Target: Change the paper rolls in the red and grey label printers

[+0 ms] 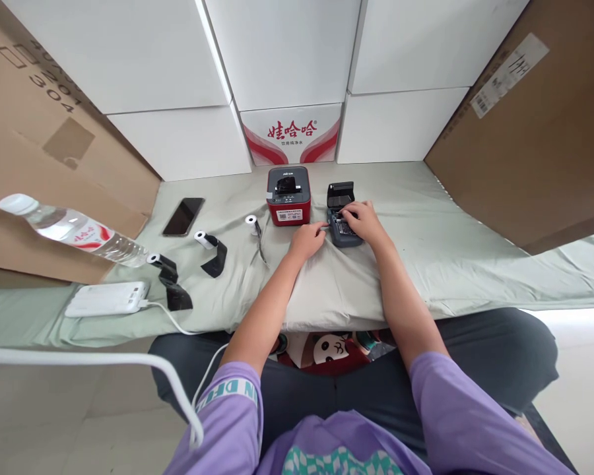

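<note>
Purple-sleeved arms reach across a worktop [426, 264] draped in pale green cloth, where a seated person bends both hands to a small dark-grey handheld device [345, 239], its black hinged lid [340, 190] standing raised at the far end. The device lies right of centre, just beside a red, box-shaped machine with a dark top [297, 216]. The right hand [363, 221] is arched over the device's open interior, fingers bent and bunched close together; whether they clamp a part cannot be told. The left hand [307, 241] comes in from the side, forefinger stretched to the device's left edge and the others curled; whether anything is pinched there cannot be made out.

Farther left lie three small white rolls [251, 221] trailing black strips [218, 262], a dark-screened phone [184, 216] and a white rectangular power bank [107, 299] with a white cable [171, 318] plugged in. A clear plastic bottle with a red-and-white label [76, 229] stands near the left edge. White cartons [287, 53] line the back, above and around one printed with red Chinese lettering [291, 135], between large brown cardboard boxes [534, 132] on either side.
</note>
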Motion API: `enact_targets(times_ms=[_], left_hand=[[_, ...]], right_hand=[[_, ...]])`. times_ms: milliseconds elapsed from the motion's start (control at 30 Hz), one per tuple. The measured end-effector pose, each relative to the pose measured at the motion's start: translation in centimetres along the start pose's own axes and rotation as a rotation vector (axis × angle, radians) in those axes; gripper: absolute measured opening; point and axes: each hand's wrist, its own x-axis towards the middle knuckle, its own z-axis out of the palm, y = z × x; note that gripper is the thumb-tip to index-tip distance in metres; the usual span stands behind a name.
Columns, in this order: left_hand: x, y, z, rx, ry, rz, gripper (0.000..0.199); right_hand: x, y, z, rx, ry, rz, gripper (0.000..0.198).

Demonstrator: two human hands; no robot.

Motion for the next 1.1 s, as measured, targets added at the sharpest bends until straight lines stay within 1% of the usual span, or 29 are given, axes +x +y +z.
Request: enact_targets(times_ms=[100,167,233,333,400,533,600,700,800,867,933,1000,1100], left_hand=[[0.0,0.0,0.1,-0.002,0.002,-0.007,0.043],[0.0,0.0,0.1,-0.007,0.001,-0.009,0.043],[0.0,0.0,0.0,-0.013,0.0,-0.004,0.043],[-0.1,0.0,-0.1,-0.022,0.003,0.001,0.043],[-0.2,-0.1,-0.1,-0.029,0.001,0.001,0.043],[-0.1,-0.3,0.0,-0.035,0.002,0.017,0.043],[-0.1,-0.4,0.1,-0.038,0.007,0.021,0.043],[0.0,-0.6,0.3,-0.057,0.013,0.028,0.043],[0.2,-0.6,0.3,-0.078,0.019,0.029,0.046],[0.1,-0.6,0.2,-0.079,0.024,0.028,0.053],[0.0,-0.4,0.0,-0.06,0.015,0.05,0.065],[-0.3,-0.2,-0.2,-0.017,-0.012,0.091,0.072],[-0.6,0.3,-0.4,0.05,-0.034,0.13,0.07]], right_hand=[[0.2,0.0,-0.2,0.047,0.133,0.006,0.036],[0.4,0.2,-0.2,0.108,0.22,0.062,0.041],[0.7,0.4,0.0,0.209,0.23,0.144,0.051],[1.0,0.7,0.3,0.404,0.17,0.23,0.063],[1.1,0.8,0.2,0.488,0.17,0.26,0.063],[0.9,1.2,-0.6,0.558,0.262,0.286,0.055],[0.8,1.6,-0.8,0.594,0.274,0.291,0.051],[0.7,2.1,-0.5,0.66,0.186,0.327,0.049],[0.7,2.4,0.3,0.735,0.073,0.421,0.057],[0.6,2.6,0.7,0.782,0.035,0.463,0.062],[0.5,2.8,0.8,0.832,0.017,0.469,0.065],[0.3,2.9,0.8,0.875,0.003,0.461,0.067],[0.1,2.9,0.6,0.911,-0.029,0.445,0.071]])
